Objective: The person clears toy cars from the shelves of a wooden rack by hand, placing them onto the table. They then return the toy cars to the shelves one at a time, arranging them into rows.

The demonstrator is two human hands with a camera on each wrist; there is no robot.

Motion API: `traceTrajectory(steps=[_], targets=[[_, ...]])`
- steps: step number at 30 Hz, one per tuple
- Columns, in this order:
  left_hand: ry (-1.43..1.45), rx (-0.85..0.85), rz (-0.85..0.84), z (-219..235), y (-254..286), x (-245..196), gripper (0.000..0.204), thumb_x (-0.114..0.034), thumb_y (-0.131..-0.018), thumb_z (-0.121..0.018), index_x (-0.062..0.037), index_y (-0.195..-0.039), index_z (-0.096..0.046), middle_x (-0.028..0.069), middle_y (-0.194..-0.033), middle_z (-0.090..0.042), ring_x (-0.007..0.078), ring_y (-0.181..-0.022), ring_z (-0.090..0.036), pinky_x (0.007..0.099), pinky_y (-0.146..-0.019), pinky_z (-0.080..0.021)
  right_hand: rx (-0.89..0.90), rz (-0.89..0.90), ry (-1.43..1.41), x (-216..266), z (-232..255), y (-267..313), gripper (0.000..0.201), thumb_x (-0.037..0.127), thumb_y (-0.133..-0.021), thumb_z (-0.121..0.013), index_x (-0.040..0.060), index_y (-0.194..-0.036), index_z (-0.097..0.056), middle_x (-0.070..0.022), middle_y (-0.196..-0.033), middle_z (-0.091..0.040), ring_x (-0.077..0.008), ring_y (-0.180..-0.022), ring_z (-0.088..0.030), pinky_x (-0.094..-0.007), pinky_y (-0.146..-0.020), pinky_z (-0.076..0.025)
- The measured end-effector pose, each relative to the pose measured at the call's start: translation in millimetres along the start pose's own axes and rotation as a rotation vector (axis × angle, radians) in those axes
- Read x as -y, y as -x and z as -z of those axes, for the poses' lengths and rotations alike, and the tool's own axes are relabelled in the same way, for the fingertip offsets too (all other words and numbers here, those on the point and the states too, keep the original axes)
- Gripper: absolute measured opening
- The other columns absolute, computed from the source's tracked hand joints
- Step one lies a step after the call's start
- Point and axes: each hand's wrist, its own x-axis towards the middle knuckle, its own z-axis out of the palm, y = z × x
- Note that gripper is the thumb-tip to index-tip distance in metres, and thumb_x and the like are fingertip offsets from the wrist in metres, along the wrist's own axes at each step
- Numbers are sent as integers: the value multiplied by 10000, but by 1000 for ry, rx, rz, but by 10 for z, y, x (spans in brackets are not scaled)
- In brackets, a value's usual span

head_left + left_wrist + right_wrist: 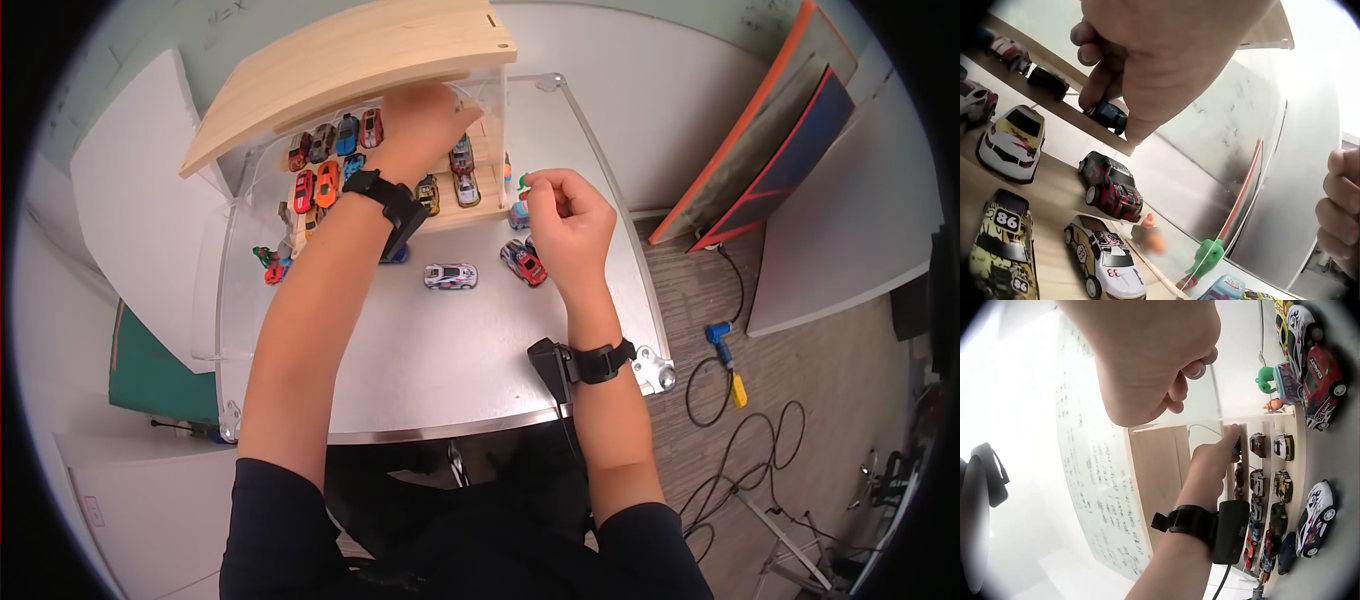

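Note:
My left hand [425, 118] reaches inside a wooden display case [470, 210] below its raised wooden lid. The left wrist view shows the thumb and fingers of this hand [1160, 59] pinching a small dark blue car [1109, 115] at the end of the top ledge. Below it, a black and red car [1112, 185] and a white car numbered 33 [1107, 256] stand on lower steps. My right hand [572, 225] is raised outside the case on the right, fingers curled, with nothing visible in it; the right wrist view shows its curled fingers too [1154, 359].
A white car [451, 276] stands on the silver table [430, 370] before the case. A red car [524, 262] and a green toy elephant [1209, 253] are at the right. More cars fill the case's left side. Boards [745, 130] lean beyond the table; cables lie on the floor.

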Motion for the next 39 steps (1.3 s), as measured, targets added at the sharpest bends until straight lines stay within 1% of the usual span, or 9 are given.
traceTrajectory(steps=[4,6,12,16,22,27,30,37,39], targets=[[-10,-8,-1,19,47,151,554,-520,-889,-612,15,-936,-748,192,-859,-725,351,-831,-705,423,-755,-566,-3,-7,19,23,23,-6,124,83,-872,-634,-10,-827,-701,-18,-626,-617,-54,-563,-538,-232,-537,-426],[133,-195,-2,-71,44,339,464,-427,-900,-630,-2,-1053,-736,198,-892,-725,350,-874,-700,405,-795,-556,-13,-6,19,20,32,-15,124,84,-872,-633,-10,-824,-700,-16,-621,-615,-54,-561,-536,-231,-536,-424],[391,-18,79,125,50,410,389,-203,-892,-576,-74,-1245,-674,183,-993,-717,319,-923,-698,381,-840,-543,-23,-17,13,1,30,-13,134,92,-881,-632,-9,-826,-701,-16,-617,-617,-55,-557,-536,-231,-536,-424],[325,-64,-13,-15,11,424,460,-191,-853,-589,-84,-1297,-646,174,-1024,-712,309,-950,-692,383,-862,-536,-23,-24,-6,14,35,-13,140,96,-887,-629,-9,-829,-703,-8,-606,-609,-51,-552,-526,-230,-534,-418],[184,-49,-43,18,13,304,531,-317,-783,-648,-68,-1251,-678,166,-961,-722,316,-912,-696,397,-857,-531,-23,-34,9,-1,41,-26,142,99,-888,-629,-7,-831,-704,6,-589,-584,-43,-540,-498,-230,-522,-402],[38,-207,23,-56,-86,230,521,-509,-811,-631,-15,-900,-771,164,-783,-716,305,-783,-698,400,-785,-543,-33,-33,19,-20,40,-35,142,101,-888,-629,-4,-825,-703,14,-579,-568,-42,-534,-486,-232,-517,-394],[-37,-127,62,-76,-169,187,601,-597,-816,-629,-12,-811,-769,159,-786,-724,287,-787,-711,400,-784,-553,-33,-40,14,-26,48,-39,144,103,-887,-630,-3,-820,-701,17,-572,-556,-43,-528,-476,-235,-512,-388],[-72,-147,26,-47,-189,120,626,-609,-804,-645,6,-824,-762,148,-803,-734,274,-812,-720,382,-791,-558,-43,-30,29,-10,48,-43,150,110,-886,-635,-3,-812,-700,15,-562,-543,-46,-518,-463,-243,-503,-380],[-52,39,68,52,-186,95,561,-562,-781,-683,-9,-823,-765,151,-820,-738,267,-809,-719,376,-789,-560,-45,-25,32,-20,51,-45,150,111,-886,-637,-3,-812,-701,16,-562,-544,-46,-518,-464,-243,-503,-380]])
